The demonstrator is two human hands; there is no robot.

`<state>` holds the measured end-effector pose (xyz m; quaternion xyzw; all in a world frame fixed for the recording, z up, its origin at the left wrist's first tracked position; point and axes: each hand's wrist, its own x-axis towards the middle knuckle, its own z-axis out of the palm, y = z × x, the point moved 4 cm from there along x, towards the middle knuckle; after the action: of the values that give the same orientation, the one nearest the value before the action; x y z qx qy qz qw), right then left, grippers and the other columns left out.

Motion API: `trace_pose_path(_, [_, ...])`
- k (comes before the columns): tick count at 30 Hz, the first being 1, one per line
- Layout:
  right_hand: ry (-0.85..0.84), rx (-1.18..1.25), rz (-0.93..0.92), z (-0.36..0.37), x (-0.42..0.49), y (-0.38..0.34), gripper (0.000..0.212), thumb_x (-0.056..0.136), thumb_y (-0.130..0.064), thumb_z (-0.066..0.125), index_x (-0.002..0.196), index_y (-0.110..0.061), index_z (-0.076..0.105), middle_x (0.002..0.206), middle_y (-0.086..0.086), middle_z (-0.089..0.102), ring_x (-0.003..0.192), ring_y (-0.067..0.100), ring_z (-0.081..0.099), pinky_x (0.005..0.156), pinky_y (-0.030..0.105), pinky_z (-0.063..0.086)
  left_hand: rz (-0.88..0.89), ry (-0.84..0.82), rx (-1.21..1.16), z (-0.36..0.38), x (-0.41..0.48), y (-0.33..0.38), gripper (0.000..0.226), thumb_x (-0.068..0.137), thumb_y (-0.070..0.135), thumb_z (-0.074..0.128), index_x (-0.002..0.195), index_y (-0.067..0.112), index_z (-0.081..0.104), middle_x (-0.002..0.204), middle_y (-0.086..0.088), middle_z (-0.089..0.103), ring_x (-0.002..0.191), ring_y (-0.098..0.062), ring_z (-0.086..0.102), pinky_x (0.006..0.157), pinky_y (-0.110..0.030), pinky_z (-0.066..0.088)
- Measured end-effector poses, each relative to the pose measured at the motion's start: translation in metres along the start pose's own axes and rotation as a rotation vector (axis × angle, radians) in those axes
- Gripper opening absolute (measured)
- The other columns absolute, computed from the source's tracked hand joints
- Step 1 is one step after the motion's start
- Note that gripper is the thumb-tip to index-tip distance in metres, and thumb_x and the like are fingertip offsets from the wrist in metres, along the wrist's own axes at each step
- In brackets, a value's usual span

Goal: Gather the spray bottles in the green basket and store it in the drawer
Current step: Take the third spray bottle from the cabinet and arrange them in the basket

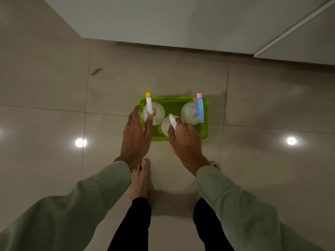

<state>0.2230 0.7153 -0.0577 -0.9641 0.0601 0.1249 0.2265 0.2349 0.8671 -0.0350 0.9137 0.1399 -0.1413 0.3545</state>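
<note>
A bright green basket (174, 99) sits on the tiled floor in front of my feet. Three round translucent spray bottles stand upright in it. One with a yellow-tipped white head (158, 113) is at the left, one with a blue and pink head (188, 113) at the right, and one with a plain white head (165, 125) in the near middle. My left hand (136, 134) straddles the basket's left wall, fingers outside and thumb inside against the yellow-tipped bottle. My right hand (184, 140) is closed around the white head of the middle bottle.
White cabinet fronts (163, 19) run along the far side, with a seam line at the upper right. My bare feet (138, 178) stand just behind the basket. Glossy beige floor tiles (54, 87) reflect two ceiling lights.
</note>
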Motion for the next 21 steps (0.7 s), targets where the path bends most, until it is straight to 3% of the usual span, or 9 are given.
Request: trace_pose_path(21, [0.032, 0.072, 0.157, 0.0022, -0.0016, 0.0012, 0.024, 0.095, -0.027, 0.056, 0.084, -0.007, 0.060, 0.070, 0.014, 0.066, 0.067, 0.034, 0.063, 0.055, 0.034, 0.039, -0.022, -0.016, -0.003, 0.0021, 0.0026, -0.0033, 0.057, 0.102, 0.042, 0.040, 0.148, 0.010, 0.029, 0.146, -0.013, 0.045, 0.128, -0.028, 0.050, 0.095, -0.029, 0.036])
